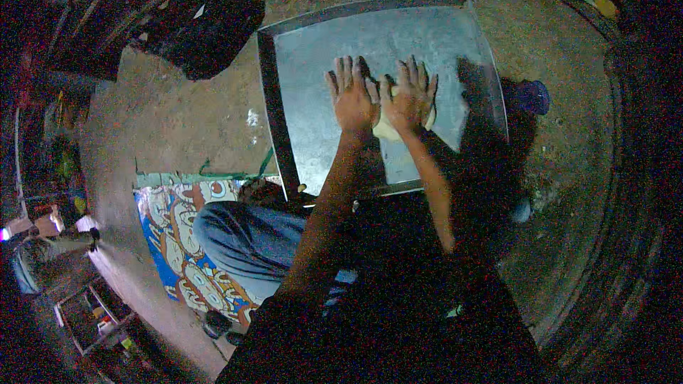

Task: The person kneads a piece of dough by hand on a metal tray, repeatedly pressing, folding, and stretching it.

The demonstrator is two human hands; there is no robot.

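Observation:
A pale, rounded piece of dough point(386, 130) lies on a large metal tray point(313, 50) with raised edges. My right hand point(408, 103) presses on the dough with its fingers spread forward, covering much of it. Beside it my left hand point(353, 103) is stretched out flat, its heel at the dough's left edge and its fingers over the tray. Nothing is gripped in either hand. Both forearms reach in from the lower edge, and a dark shadow covers the tray's right part.
A dark bag-like bundle point(213, 35) lies beyond the tray's left side. To its right stands a purple container point(533, 97). A colourful cartoon-printed mat point(188, 235) is under my jeans-clad leg point(245, 242). A small open-framed crate point(92, 313) is at the lower left.

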